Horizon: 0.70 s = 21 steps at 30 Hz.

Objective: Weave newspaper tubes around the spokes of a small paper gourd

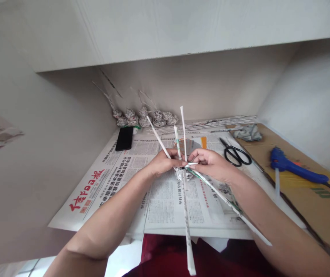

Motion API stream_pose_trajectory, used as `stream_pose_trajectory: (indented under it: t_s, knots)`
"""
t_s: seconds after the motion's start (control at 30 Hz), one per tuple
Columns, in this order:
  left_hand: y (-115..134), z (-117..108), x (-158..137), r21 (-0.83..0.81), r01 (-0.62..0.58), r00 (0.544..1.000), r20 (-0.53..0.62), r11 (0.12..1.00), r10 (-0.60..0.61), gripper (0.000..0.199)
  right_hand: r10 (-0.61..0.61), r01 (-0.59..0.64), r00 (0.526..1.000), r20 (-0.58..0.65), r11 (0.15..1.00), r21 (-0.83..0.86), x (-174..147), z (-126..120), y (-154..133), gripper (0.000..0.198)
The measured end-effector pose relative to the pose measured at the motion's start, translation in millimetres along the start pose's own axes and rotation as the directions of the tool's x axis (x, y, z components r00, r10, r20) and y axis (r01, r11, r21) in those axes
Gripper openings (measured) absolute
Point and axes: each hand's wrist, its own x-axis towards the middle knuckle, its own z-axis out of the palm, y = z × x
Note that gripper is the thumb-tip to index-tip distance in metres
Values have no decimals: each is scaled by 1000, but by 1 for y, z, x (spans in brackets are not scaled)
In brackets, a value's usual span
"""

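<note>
We hold a small woven paper piece (182, 174) above the newspaper (165, 200) that covers the table, roughly over the middle of the sheet. Our left hand (160, 163) pinches it from the left, fingers pressed together on the base of the upright paper tubes (182, 130). Our right hand (211, 163) pinches it from the right, thumb and forefinger closed where the tubes cross.

Handling: we judge the tubes to be very light, fairly stiff along their length, and easy to kink or crush if squeezed hard. The safest hold appears to be at the woven knot, where the strands support one another. A hold far out on a strand would likely bend it.

Two long tubes (188, 234) run down toward our lap, and one slants to the lower right past our right forearm. Three shorter ends stand up and away from us.

Clearances: the near edge of the newspaper lies just ahead of our body. A phone (124, 137) lies at the far left, scissors (235, 154) near the right hand, and a blue glue gun (294, 167) on cardboard (306, 200) further right. Finished woven pieces (144, 117) and spare tubes (205, 125) line the back wall. A shelf overhangs the work area, limiting room above the upright ends.
</note>
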Motion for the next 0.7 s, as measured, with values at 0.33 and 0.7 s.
stream_pose_trajectory:
  t_s: [0.33,0.7]
  knots:
    - [-1,0,0,-22,47,999,-10,999,-47,33,-33,34,999,6,984,-173,-7,6,-7,17]
    - [1,-3,0,-106,16,1000,2,994,-16,42,22,-36,998,-59,969,-246,-2,8,4,10]
